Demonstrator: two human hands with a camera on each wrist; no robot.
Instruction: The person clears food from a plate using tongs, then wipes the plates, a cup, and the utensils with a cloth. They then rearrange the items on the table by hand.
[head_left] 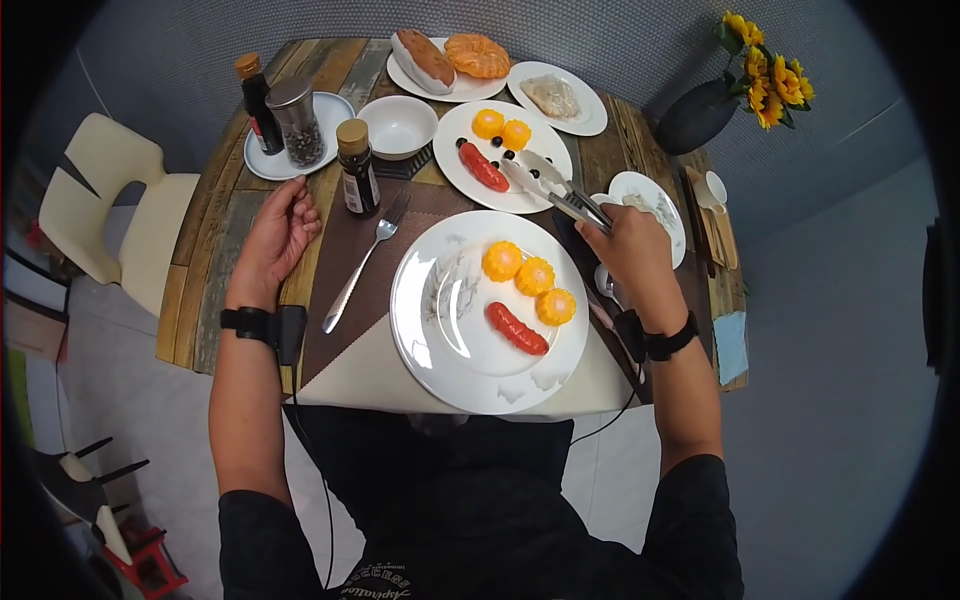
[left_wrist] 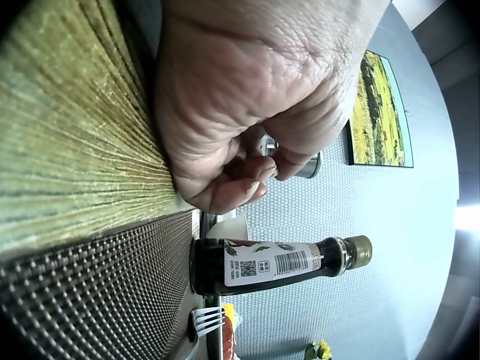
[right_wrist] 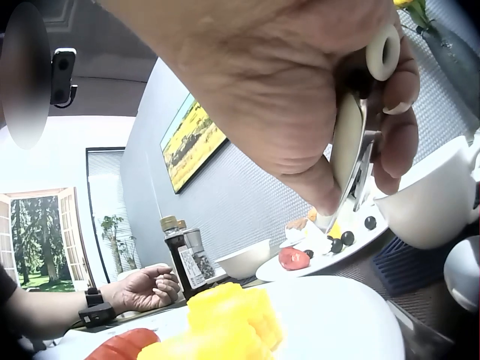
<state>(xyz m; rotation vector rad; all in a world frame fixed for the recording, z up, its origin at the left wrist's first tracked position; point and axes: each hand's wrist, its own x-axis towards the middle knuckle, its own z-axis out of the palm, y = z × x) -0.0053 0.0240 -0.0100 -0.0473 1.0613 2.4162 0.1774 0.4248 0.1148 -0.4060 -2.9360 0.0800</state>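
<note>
My right hand (head_left: 637,245) grips metal tongs (head_left: 578,203) whose tips reach over the farther plate (head_left: 450,150). On that plate are a red sausage (head_left: 484,167), two yellow corn pieces (head_left: 488,123) and several dark round berries (head_left: 497,142); the tips are among the berries, and I cannot tell whether they pinch one. The large near plate (head_left: 425,345) carries three corn pieces (head_left: 535,275) and a scored sausage (head_left: 517,329). My left hand (head_left: 285,228) rests on the table's left side, fingers loosely curled around nothing, near a dark sauce bottle (head_left: 359,185).
A fork (head_left: 368,260) lies left of the near plate. Behind stand a white bowl (head_left: 398,125), a pepper grinder (head_left: 298,125) and another bottle (head_left: 260,110). Bread (head_left: 425,62) and a wrapped item (head_left: 550,97) sit on back plates. At right are a flower vase (head_left: 697,118) and a small cup (head_left: 712,190).
</note>
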